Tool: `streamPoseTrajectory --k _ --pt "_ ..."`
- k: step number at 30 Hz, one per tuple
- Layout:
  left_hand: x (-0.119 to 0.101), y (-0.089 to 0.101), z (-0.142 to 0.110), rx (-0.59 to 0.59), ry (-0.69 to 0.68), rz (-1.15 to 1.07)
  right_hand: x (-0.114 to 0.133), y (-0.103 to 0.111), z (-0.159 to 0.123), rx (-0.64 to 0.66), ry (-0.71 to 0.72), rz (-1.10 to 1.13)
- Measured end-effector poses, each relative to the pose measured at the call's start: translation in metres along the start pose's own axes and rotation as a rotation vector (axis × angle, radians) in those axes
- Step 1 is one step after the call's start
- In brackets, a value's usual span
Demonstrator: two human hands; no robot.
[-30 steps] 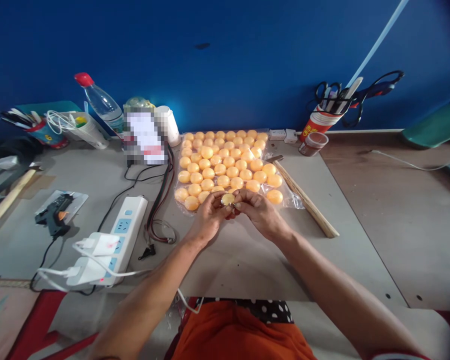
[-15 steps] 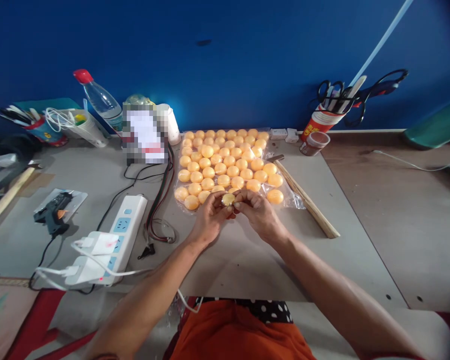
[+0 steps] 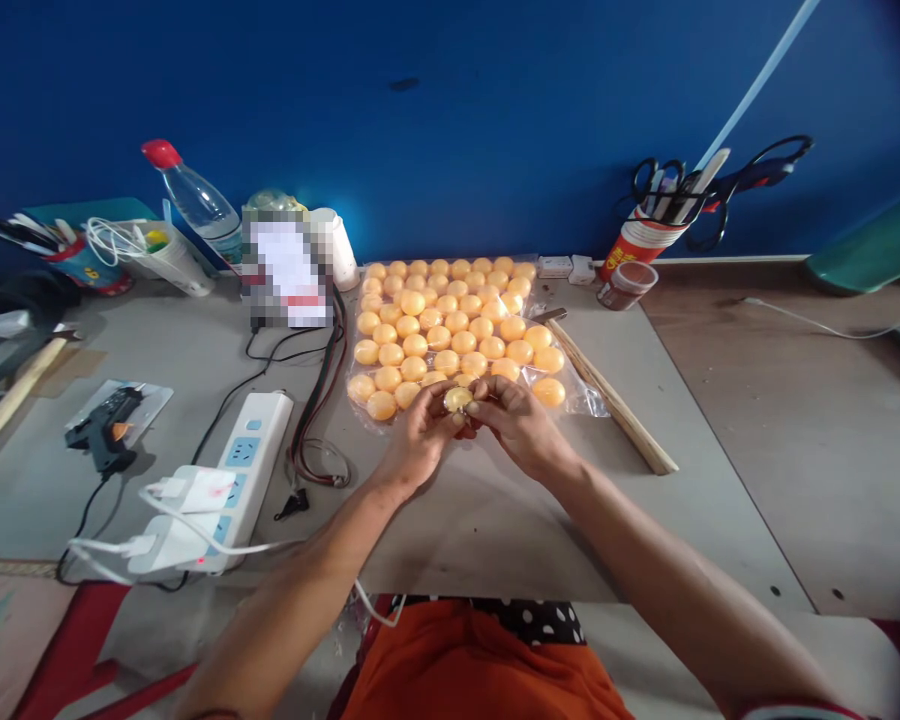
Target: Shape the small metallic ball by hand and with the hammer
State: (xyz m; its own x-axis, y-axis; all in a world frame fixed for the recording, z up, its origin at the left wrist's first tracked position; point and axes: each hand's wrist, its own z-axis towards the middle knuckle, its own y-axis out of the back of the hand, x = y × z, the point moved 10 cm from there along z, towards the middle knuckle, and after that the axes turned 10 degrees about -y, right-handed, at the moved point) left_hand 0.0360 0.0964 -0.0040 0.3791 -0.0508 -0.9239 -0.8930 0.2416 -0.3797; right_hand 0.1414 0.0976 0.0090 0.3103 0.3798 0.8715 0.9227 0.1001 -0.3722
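Between the fingertips of both hands is a small round gold-coloured disc [image 3: 458, 400] with a shiny rim; its exact kind does not show. My left hand [image 3: 425, 425] pinches it from the left, and my right hand [image 3: 511, 415] grips its right edge with thumb and fingers. Something reddish shows just under the disc, partly hidden by the fingers. Just beyond my hands lie many orange balls [image 3: 435, 337] in rows, in clear plastic wrapping [image 3: 586, 398] on the grey table [image 3: 495, 530].
A wooden stick [image 3: 622, 410] lies to the right. On the left are a white power strip [image 3: 251, 470] with plugs, black cables [image 3: 311, 420] and a glue gun [image 3: 105, 430]. Along the blue wall stand a tilted bottle [image 3: 199, 205], a red cup of tools [image 3: 645, 240] and a small tub [image 3: 628, 286].
Both hands stay in almost the same place, still holding the disc. The disc's face is tilted slightly more toward me. The whole view has shifted a little.
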Motion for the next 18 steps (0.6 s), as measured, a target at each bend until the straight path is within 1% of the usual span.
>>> streamPoseTrajectory --k 2,4,7,10,12,15,18 --pt "0.001 -0.001 -0.001 0.001 0.044 -0.054 0.001 0.001 0.0 0.034 -0.034 0.083" --pt "0.002 -0.001 -0.002 -0.007 0.085 -0.108 0.002 0.006 0.0 0.014 -0.047 0.124" --pt "0.006 -0.002 -0.003 -0.02 0.132 -0.166 0.001 0.009 0.001 -0.012 -0.051 0.086" --pt "0.006 0.0 -0.001 -0.045 0.145 -0.232 0.003 0.013 0.002 -0.038 -0.027 0.009" --pt "0.003 0.002 0.001 -0.067 0.134 -0.294 0.011 0.022 0.0 -0.105 0.043 -0.084" --pt "-0.002 0.007 0.004 -0.109 0.11 -0.352 0.027 0.031 -0.005 -0.228 0.167 -0.338" --pt "-0.005 0.011 0.006 -0.131 0.082 -0.323 0.036 0.025 -0.009 -0.268 0.27 -0.63"
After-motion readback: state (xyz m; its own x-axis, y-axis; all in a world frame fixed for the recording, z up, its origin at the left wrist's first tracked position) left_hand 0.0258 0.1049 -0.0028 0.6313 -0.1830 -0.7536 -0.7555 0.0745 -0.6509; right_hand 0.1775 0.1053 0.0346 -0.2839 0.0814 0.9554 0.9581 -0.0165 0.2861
